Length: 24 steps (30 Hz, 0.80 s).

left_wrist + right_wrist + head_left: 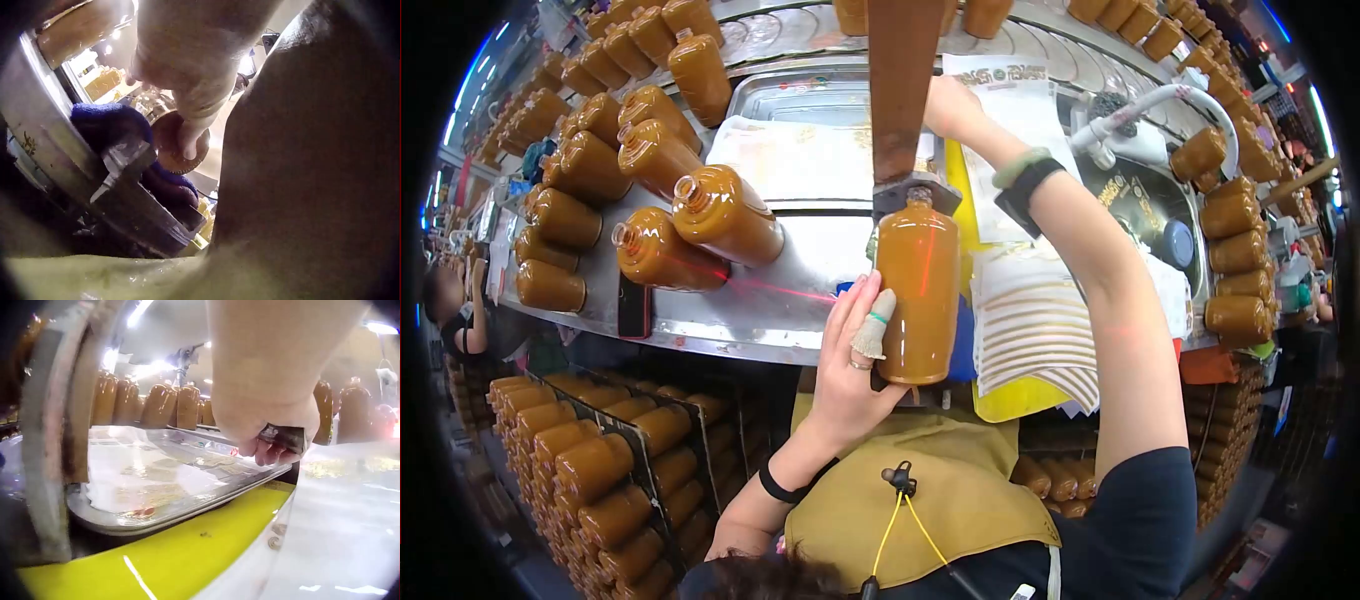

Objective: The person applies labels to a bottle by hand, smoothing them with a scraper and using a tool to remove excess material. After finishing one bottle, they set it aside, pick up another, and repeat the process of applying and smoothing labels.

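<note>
A glossy brown bottle [918, 300] stands upright with its neck at a metal holder [917, 190] beneath a brown post. My left hand [850, 370] holds its lower left side, fingers along the wall. In the left wrist view the thumb presses on the round base [178, 147]. A cloth cot [870, 338] covers one finger. My right hand [952, 108] is partly hidden behind the post in the head view. By the rim of the metal tray [125, 524], its curled fingers hold a small dark flat piece [284, 437], whose kind I cannot tell.
White sheets with gold patterns lie in the tray, and a fanned stack of sheets [1035, 325] rests on a yellow board [1010, 402]. Several brown bottles [725, 215] stand at left. A phone [634, 310] lies near the table edge. At right is a sink with a white faucet [1140, 105].
</note>
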Tool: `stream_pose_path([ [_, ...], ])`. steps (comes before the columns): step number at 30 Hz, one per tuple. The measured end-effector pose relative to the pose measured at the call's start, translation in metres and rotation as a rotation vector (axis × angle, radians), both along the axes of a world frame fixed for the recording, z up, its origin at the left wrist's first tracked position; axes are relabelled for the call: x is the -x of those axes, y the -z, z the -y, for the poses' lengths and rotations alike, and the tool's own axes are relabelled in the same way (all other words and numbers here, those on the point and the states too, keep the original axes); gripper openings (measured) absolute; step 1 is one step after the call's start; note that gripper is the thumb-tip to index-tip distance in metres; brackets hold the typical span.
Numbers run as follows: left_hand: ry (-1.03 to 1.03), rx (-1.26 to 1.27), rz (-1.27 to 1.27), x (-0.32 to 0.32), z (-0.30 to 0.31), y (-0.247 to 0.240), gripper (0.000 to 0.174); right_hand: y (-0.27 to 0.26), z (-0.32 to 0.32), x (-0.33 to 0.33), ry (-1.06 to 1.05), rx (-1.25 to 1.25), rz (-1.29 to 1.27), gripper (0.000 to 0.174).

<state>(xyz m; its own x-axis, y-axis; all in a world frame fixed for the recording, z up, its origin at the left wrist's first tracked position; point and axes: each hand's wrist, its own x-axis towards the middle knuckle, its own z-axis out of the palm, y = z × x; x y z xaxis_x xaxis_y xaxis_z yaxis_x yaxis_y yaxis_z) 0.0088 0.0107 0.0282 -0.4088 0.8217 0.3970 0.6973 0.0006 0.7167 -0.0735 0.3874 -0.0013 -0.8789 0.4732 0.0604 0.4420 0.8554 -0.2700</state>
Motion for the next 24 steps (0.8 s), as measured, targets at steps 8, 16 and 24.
stream_pose_path([
  [8, -0.016, 0.075, 0.196, 0.008, 0.003, 0.009, 0.104, 0.030, -0.026, 0.030, -0.030, 0.009, 0.009, 0.027],
  [16, 0.018, 0.051, 0.260, 0.005, -0.005, 0.009, 0.105, 0.058, -0.051, 0.041, -0.134, -0.059, 0.101, 0.034],
  [24, -0.027, 0.071, 0.287, 0.001, 0.002, 0.012, 0.111, 0.012, -0.020, 0.009, -0.079, -0.066, -0.107, 0.029],
])
